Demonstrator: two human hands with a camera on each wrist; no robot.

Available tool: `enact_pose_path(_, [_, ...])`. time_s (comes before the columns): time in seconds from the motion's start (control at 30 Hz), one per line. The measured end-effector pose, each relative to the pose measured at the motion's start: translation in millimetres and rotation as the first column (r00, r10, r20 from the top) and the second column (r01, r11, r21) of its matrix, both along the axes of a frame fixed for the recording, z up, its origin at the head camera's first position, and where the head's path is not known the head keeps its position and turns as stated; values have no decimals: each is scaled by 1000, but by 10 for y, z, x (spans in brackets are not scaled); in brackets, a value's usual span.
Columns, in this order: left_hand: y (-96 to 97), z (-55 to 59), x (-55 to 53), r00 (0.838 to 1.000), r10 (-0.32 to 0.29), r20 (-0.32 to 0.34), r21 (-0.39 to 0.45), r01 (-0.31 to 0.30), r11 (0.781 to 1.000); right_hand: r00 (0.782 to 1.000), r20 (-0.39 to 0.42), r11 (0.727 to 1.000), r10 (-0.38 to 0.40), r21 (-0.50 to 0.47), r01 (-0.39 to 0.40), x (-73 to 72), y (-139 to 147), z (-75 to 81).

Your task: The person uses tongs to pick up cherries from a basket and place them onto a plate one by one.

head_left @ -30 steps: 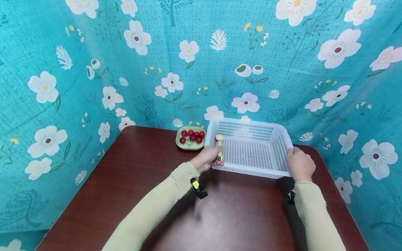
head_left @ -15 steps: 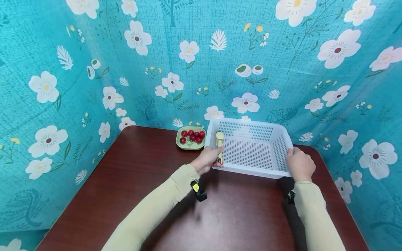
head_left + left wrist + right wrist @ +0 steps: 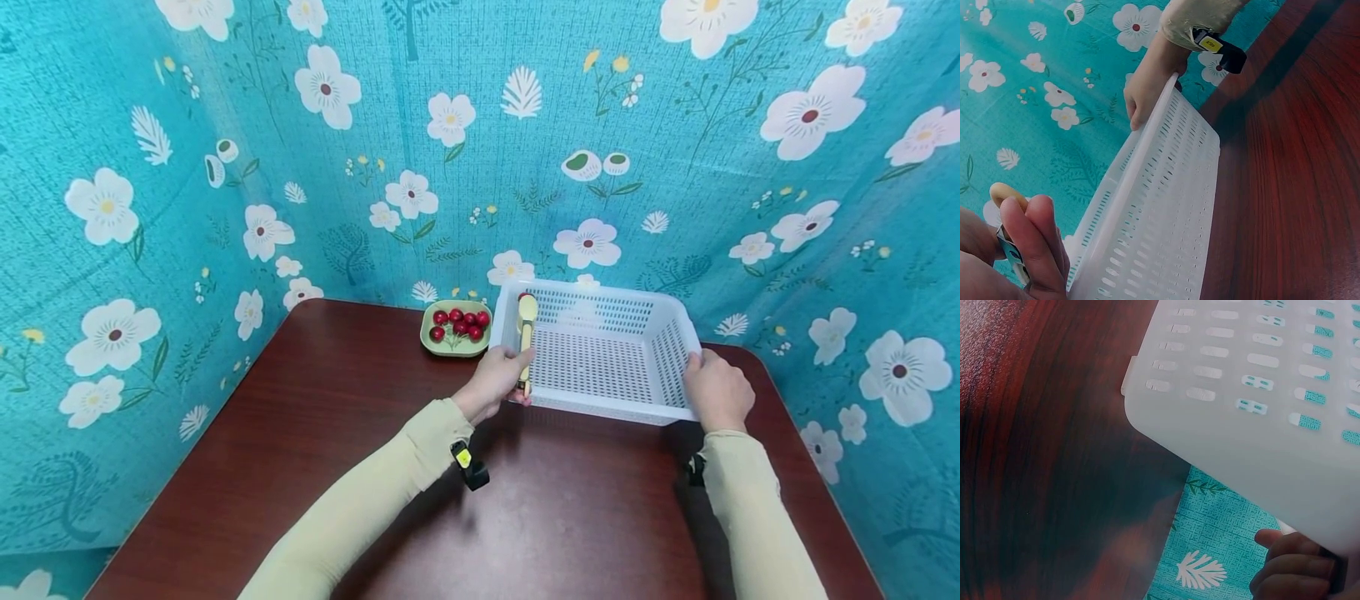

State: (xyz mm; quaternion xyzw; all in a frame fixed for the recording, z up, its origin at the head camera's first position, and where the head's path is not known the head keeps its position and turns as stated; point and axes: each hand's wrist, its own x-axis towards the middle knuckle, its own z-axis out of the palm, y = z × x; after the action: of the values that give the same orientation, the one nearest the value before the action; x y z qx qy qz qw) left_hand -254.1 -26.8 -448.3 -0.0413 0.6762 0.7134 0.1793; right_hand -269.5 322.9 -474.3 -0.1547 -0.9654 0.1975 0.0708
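My left hand [image 3: 497, 375] grips a pale yellow tool [image 3: 527, 333] with a round, spoon-like head; a bit of red shows at the far end of that head. Its beige end [image 3: 1007, 192] and a small metal part show by the curled fingers in the left wrist view. This hand overlaps the near left corner of a white perforated plastic basket [image 3: 592, 406], where the tool's head is over the basket's left part. My right hand [image 3: 718, 390] grips the basket's right rim near the front corner; in the right wrist view its fingers [image 3: 1291, 569] show beyond the basket's wall.
A light green dish [image 3: 454, 352] with several red cherries [image 3: 459, 328] stands just left of the basket, at the table's back edge. The dark red-brown table [image 3: 315, 400] extends in front. A turquoise floral cloth [image 3: 405, 100] hangs behind and at both sides.
The yellow tool's head has moved up and away, toward the far left corner of the basket, as its angle in my left hand changed. The right hand and basket have stayed almost still.
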Motion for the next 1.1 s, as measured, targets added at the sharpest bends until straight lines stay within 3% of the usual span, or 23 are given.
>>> enact_pose_path(0.63, [-68,64,94,996,-11,-93,9,12,1000,1000,-7,1000,20,-9,-20,-3,40,-33])
enact_pose_path(1.1, [-168,143,187,994,-5,-111,-3,5,1000,1000,-6,1000,21,4,-21,-8,44,-29])
